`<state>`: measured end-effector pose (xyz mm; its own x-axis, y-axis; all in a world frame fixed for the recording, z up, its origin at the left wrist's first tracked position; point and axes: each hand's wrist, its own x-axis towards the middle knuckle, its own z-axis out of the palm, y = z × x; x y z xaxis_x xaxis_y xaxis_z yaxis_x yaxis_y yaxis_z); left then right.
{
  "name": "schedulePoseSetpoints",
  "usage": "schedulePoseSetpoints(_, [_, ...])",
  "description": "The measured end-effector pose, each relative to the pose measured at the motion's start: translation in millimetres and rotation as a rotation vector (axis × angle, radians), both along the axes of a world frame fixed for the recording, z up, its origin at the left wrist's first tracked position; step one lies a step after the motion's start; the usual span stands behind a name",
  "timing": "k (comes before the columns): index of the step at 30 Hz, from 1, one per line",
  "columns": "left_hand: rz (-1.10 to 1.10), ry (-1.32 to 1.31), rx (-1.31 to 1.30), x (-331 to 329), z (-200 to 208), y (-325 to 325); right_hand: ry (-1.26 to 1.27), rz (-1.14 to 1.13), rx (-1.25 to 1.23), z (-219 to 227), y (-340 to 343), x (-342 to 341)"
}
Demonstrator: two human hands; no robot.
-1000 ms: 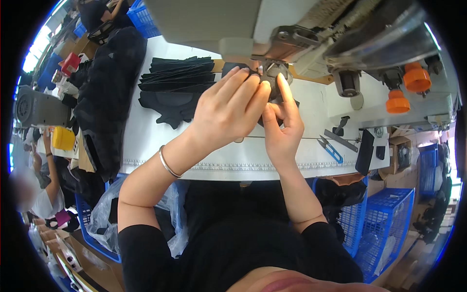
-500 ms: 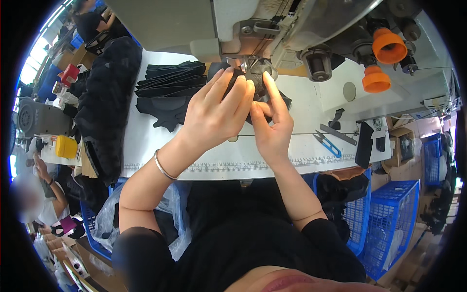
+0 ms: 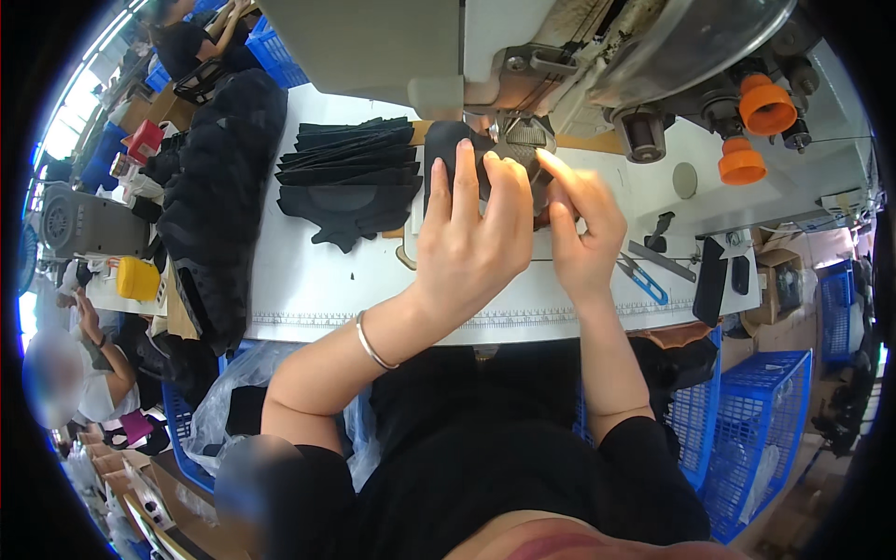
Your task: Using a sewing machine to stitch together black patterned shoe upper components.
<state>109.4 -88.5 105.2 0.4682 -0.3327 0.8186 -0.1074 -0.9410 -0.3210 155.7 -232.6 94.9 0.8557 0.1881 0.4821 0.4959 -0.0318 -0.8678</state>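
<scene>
White table point(image 3: 317, 285), sewing machine point(image 3: 373, 47) above its far side. Left hand point(image 3: 474, 233): fingers spread over black piece point(image 3: 443, 138), which sits below the machine head. Right hand point(image 3: 590, 238): index extended, blurred; can't tell if it's pinching anything. Piece looks light, soft, bendy, not fragile; I'd press it flat near the edges.

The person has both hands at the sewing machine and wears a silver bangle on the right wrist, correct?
Not quite: the head view shows the silver bangle on the left wrist, not the right. The left hand and right hand are both at the sewing machine, as you say.
</scene>
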Motion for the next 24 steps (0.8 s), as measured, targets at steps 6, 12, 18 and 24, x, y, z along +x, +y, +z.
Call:
schedulePoseSetpoints(6, [0.017,-0.045,-0.027,2.5,-5.3,1.7,-0.38,-0.072,-0.371,15.1,-4.8,21.6])
schedulePoseSetpoints(12, [-0.072,-0.012,-0.053,0.8,0.6,9.8,-0.46,-0.076,-0.37,12.4,-4.9,27.8])
schedulePoseSetpoints(18, [-0.112,0.025,-0.034,1.8,4.9,19.3,-0.506,-0.111,-0.41,14.1,-3.8,28.4])
schedulePoseSetpoints(24, [-0.17,0.088,-0.039,3.2,12.7,30.5,-0.539,-0.158,-0.47,14.3,-5.0,28.9])
